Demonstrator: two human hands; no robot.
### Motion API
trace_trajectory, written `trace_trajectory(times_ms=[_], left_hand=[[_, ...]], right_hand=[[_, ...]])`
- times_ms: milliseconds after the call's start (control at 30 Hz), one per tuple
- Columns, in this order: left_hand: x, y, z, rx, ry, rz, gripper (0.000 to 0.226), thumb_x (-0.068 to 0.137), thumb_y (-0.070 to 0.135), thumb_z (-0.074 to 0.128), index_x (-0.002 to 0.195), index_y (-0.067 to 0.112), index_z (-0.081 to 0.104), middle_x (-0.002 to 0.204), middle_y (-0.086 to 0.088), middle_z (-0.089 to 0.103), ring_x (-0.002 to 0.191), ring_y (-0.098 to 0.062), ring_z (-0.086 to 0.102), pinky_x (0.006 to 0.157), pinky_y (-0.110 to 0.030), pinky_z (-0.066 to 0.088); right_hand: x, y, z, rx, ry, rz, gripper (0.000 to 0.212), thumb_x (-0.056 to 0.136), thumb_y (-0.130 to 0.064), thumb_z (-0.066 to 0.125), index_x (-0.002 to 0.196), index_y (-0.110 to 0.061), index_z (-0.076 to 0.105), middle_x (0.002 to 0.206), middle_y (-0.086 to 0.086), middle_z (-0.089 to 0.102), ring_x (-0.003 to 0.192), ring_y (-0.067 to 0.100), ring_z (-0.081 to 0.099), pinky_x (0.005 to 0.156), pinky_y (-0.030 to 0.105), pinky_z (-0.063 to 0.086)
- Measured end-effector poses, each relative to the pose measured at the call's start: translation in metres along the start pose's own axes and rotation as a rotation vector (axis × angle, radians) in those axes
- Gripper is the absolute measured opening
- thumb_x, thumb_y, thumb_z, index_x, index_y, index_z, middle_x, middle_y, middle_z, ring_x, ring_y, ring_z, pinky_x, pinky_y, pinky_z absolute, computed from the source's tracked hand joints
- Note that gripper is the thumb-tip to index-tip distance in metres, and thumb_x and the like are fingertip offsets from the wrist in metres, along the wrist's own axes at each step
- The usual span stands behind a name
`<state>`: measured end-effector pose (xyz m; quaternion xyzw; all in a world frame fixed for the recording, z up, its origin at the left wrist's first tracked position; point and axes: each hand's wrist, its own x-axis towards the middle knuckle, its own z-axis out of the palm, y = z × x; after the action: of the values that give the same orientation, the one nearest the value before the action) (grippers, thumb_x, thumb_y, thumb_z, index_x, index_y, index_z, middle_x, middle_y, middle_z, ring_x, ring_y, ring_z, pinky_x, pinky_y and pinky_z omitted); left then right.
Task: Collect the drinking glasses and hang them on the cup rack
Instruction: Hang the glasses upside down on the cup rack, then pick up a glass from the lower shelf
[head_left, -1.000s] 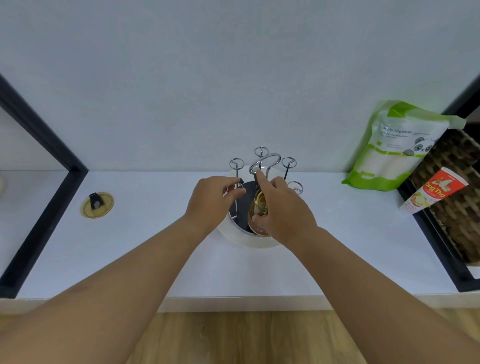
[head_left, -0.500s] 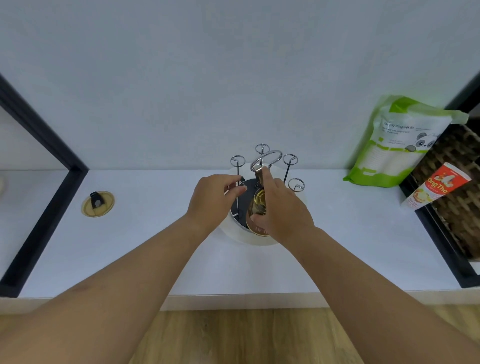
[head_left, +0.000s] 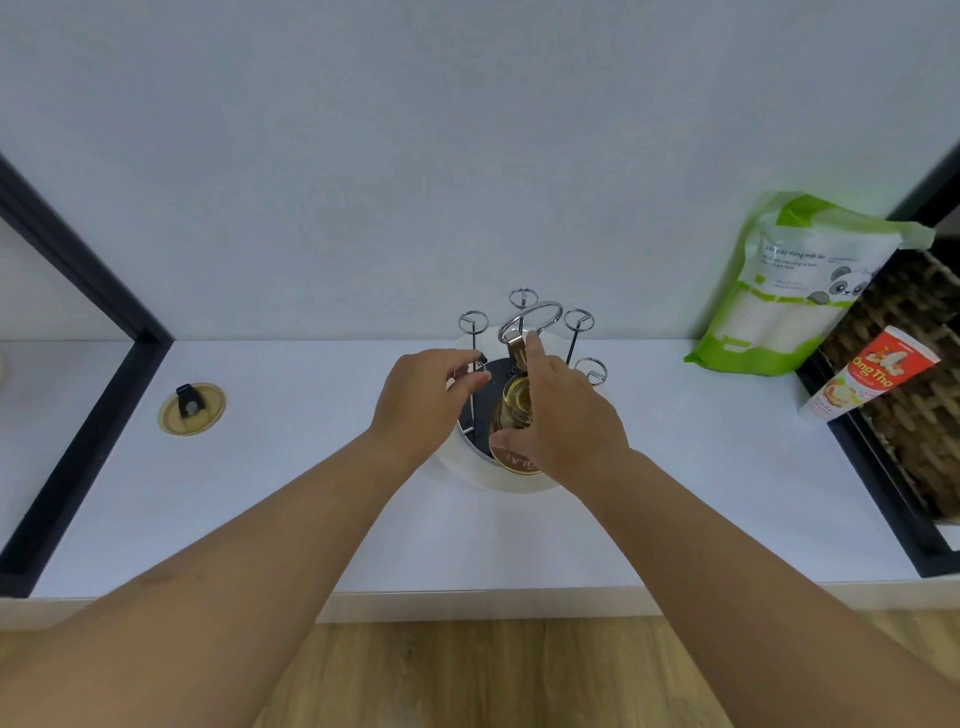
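Gripping an amber drinking glass (head_left: 514, 415), the right hand (head_left: 563, 421) seats it on the cup rack (head_left: 530, 325); the left hand (head_left: 423, 400) pinches a prong, seemingly for steadiness.

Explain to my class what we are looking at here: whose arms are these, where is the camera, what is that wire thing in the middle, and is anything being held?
No machine here: a person wears a wide-angle camera on the head, looking forward and down, so both bare arms reach in from below. On the white counter stands a metal cup rack: thin wire prongs ending in rings, set on a round base. The right hand holds an amber-tinted drinking glass at the rack, apparently fitting it onto a prong. The left hand is at a prong on the rack's left side; its grip is unclear. Nearby lie a round lid, a green pouch and a red tube.
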<state>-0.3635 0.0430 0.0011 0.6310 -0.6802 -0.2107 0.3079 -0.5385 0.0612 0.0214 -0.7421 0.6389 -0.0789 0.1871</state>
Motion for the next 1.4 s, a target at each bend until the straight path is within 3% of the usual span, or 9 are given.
trace_trajectory(times_ms=[400, 533, 667, 833, 933, 1067, 1167, 1267, 1400], left_hand=[[0.01, 0.025, -0.026, 0.055, 0.016, 0.024, 0.034, 0.101, 0.037, 0.058, 0.131, 0.022, 0.068, 0.132, 0.004, 0.068, 0.125, -0.016, 0.059, 0.101, -0.026, 0.04], [0.018, 0.071, -0.058, 0.018, 0.065, 0.062, 0.037, 0.102, 0.042, 0.054, 0.131, 0.024, 0.067, 0.135, 0.008, 0.066, 0.129, -0.013, 0.056, 0.104, -0.025, 0.037], [0.025, 0.144, -0.108, -0.073, 0.073, 0.115, 0.041, 0.102, 0.048, 0.051, 0.134, 0.027, 0.065, 0.136, 0.014, 0.062, 0.128, -0.004, 0.052, 0.105, -0.024, 0.036], [0.039, 0.257, -0.188, -0.235, 0.058, 0.175, 0.044, 0.102, 0.054, 0.045, 0.134, 0.03, 0.065, 0.133, 0.021, 0.062, 0.124, 0.005, 0.051, 0.097, -0.016, 0.034], [0.038, 0.332, -0.237, -0.257, 0.093, 0.255, 0.043, 0.103, 0.052, 0.044, 0.133, 0.029, 0.065, 0.129, 0.024, 0.062, 0.122, 0.007, 0.051, 0.098, -0.017, 0.035], [0.023, 0.427, -0.295, -0.3, 0.083, 0.332, 0.041, 0.103, 0.056, 0.041, 0.127, 0.034, 0.065, 0.118, 0.024, 0.06, 0.116, 0.003, 0.053, 0.102, -0.025, 0.037], [0.005, 0.491, -0.331, -0.338, 0.05, 0.364, 0.044, 0.098, 0.069, 0.034, 0.11, 0.036, 0.061, 0.113, 0.018, 0.058, 0.106, -0.005, 0.053, 0.094, -0.031, 0.038], [-0.016, 0.548, -0.359, -0.409, 0.034, 0.374, 0.056, 0.101, 0.064, 0.034, 0.13, 0.028, 0.066, 0.131, 0.015, 0.064, 0.125, -0.007, 0.055, 0.1, -0.031, 0.037], [-0.044, 0.609, -0.377, -0.478, -0.03, 0.409, 0.052, 0.103, 0.06, 0.034, 0.129, 0.028, 0.066, 0.125, 0.012, 0.066, 0.121, -0.008, 0.059, 0.096, -0.031, 0.039]], right_hand=[[-0.005, -0.007, -0.061, 0.007, -0.004, -0.062, 0.12, 0.076, -0.053, 0.086, 0.166, -0.02, 0.013, 0.159, 0.001, 0.039, 0.142, 0.026, 0.044, 0.106, 0.042, 0.047], [-0.016, -0.009, -0.109, 0.051, 0.073, -0.096, 0.102, 0.083, -0.06, 0.077, 0.163, -0.023, 0.024, 0.154, -0.001, 0.044, 0.137, 0.024, 0.05, 0.104, 0.042, 0.049], [-0.038, -0.019, -0.184, 0.206, 0.238, -0.068, 0.07, 0.093, -0.068, 0.058, 0.151, -0.032, 0.048, 0.138, -0.004, 0.061, 0.127, 0.017, 0.057, 0.102, 0.037, 0.048], [-0.075, -0.04, -0.307, 0.527, 0.461, -0.045, 0.042, 0.096, -0.067, 0.053, 0.107, -0.03, 0.071, 0.086, -0.009, 0.069, 0.083, 0.006, 0.063, 0.073, 0.028, 0.044], [-0.106, -0.053, -0.391, 0.589, 0.519, -0.058, 0.044, 0.098, -0.066, 0.049, 0.092, -0.027, 0.069, 0.089, -0.005, 0.073, 0.082, 0.008, 0.065, 0.069, 0.028, 0.044], [-0.156, -0.065, -0.49, 0.629, 0.547, -0.067, 0.06, 0.097, -0.071, 0.044, 0.102, -0.018, 0.071, 0.102, 0.0, 0.074, 0.099, 0.016, 0.067, 0.089, 0.032, 0.052], [-0.2, -0.072, -0.55, 0.679, 0.57, -0.053, 0.056, 0.097, -0.072, 0.045, 0.101, -0.023, 0.072, 0.1, -0.003, 0.075, 0.099, 0.014, 0.068, 0.088, 0.037, 0.054], [-0.247, -0.075, -0.597, 0.689, 0.595, -0.031, 0.058, 0.095, -0.074, 0.044, 0.1, -0.025, 0.074, 0.1, -0.002, 0.077, 0.098, 0.015, 0.07, 0.091, 0.039, 0.055], [-0.31, -0.073, -0.641, 0.697, 0.643, 0.05, 0.067, 0.095, -0.076, 0.041, 0.101, -0.019, 0.076, 0.1, 0.002, 0.078, 0.098, 0.021, 0.072, 0.093, 0.044, 0.057]])
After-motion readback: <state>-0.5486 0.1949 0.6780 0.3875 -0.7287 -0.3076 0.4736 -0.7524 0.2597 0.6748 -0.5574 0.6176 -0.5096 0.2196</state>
